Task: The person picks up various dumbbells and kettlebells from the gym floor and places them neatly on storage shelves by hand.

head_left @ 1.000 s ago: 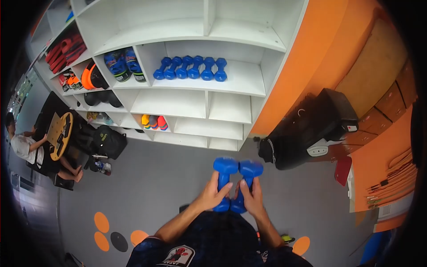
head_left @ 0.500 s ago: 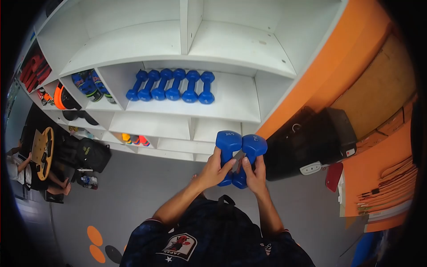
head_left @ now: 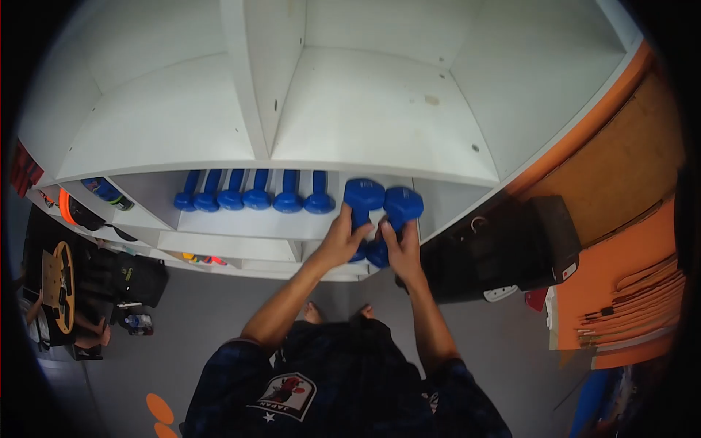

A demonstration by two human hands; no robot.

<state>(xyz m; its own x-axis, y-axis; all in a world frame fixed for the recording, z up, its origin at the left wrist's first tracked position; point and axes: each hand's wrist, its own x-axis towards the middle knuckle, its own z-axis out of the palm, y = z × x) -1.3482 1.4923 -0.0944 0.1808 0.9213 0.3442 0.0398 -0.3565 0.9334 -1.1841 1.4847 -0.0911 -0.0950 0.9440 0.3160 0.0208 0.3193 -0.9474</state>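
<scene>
My left hand (head_left: 342, 241) is wrapped round the handle of a blue dumbbell (head_left: 364, 194). Beside it, my right hand (head_left: 402, 248) grips a second blue dumbbell (head_left: 403, 205). Both dumbbells are held side by side, in front of the right part of a white shelf compartment (head_left: 398, 177). Their lower heads are partly covered by my hands. Left of my hands, a row of several blue dumbbells (head_left: 257, 197) lies on the same shelf, with their far ends hidden under the board above.
Above is a white upper shelf (head_left: 365, 109) with a divider. A black case (head_left: 489, 255) stands at the right by an orange wall, near hanging cords (head_left: 635, 303). At the left are a black backpack (head_left: 142, 277), a bottle (head_left: 137, 321) and a seated person (head_left: 87, 332).
Both hands have moved up and slightly left with the two dumbbells, closer to the shelf. My view has come nearer the shelving, and the upper shelf hides more of the dumbbell row.
</scene>
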